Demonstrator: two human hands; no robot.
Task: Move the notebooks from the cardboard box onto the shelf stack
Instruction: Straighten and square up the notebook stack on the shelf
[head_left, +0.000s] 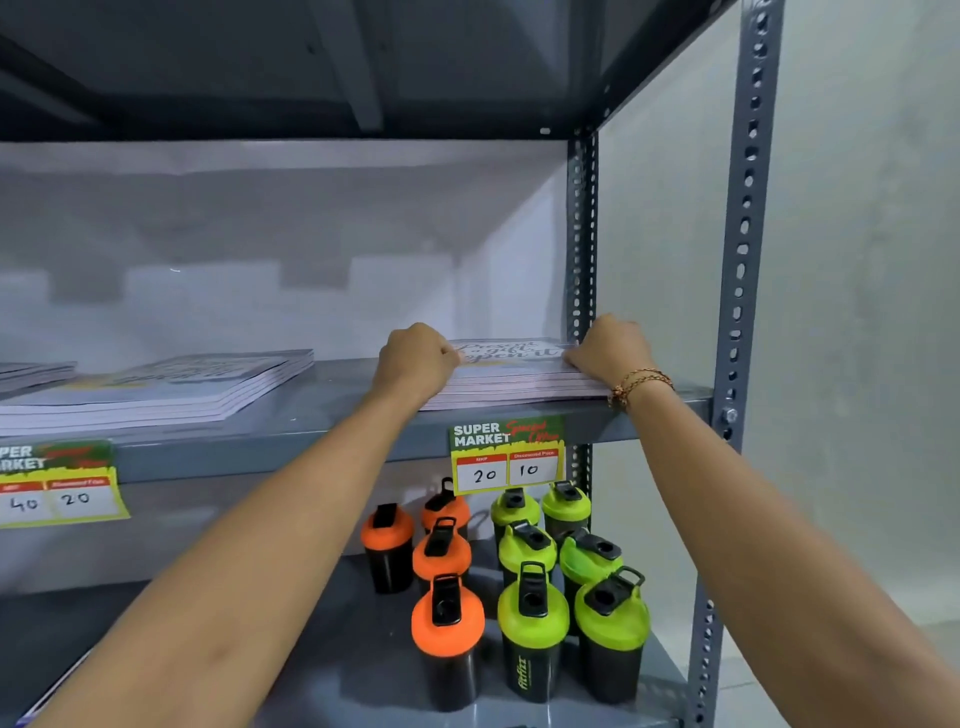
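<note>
Both hands, left hand (415, 358) and right hand (608, 348), grip closed on notebook stack (511, 376) on shelf (332, 421); cardboard box unseen, remainder unknown.

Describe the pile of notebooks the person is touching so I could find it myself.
Find the grey metal shelf, then follow it to its right end beside the perforated upright post. The stack of pale notebooks with a lettered cover lies there, above the price tag reading 20 and 10. Unlike the other stacks further left, both hands flank it.
</note>
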